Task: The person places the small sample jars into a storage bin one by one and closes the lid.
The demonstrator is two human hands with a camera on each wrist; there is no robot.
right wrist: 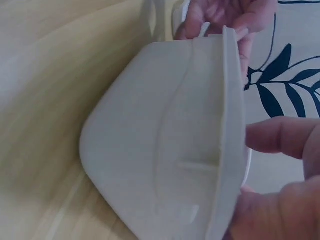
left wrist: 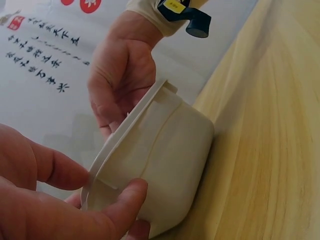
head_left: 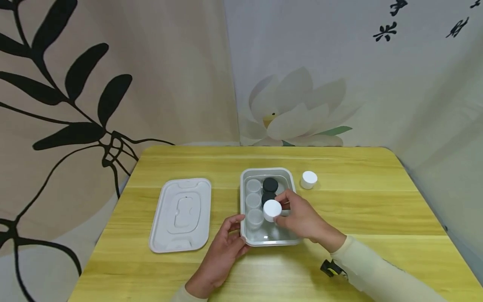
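While the left hand point(head_left: 224, 246) gripped the box point(head_left: 268, 242), the right hand point(head_left: 302, 217) pinched a white cap point(head_left: 272, 209) near two black caps point(head_left: 270, 185). A flat lid point(head_left: 180, 215) lay on the table point(head_left: 377, 205).

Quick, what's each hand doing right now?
Left hand: holding the side of the plastic container.
Right hand: closed, pinching a round white-topped item.
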